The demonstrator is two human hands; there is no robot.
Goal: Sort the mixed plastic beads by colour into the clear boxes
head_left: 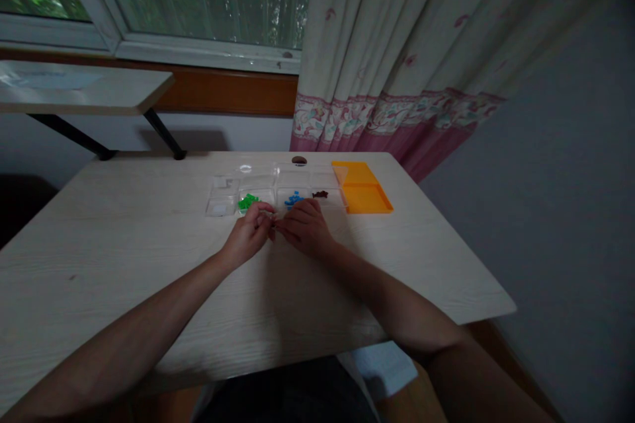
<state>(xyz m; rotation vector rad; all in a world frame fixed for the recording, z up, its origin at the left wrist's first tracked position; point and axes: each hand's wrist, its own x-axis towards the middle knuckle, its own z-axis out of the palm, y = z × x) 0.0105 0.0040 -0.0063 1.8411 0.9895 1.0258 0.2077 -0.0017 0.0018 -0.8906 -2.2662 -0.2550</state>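
Observation:
My left hand (249,232) and my right hand (306,228) meet fingertip to fingertip just above the table, in front of a row of clear plastic boxes (221,206). Both are closed in a pinch around something too small and dark to make out. Small green pieces (247,202) lie in the box behind my left hand. Blue pieces (294,198) fill part of the box behind my right hand, which partly hides them. Dark brown pieces (320,194) sit in the box farther right.
An open orange case (367,198) lies right of the boxes. The pale wooden table (163,225) has a round hole (299,160) near its back edge. A raised shelf (84,89) stands at the back left. Behind hangs a curtain (347,59) by the window.

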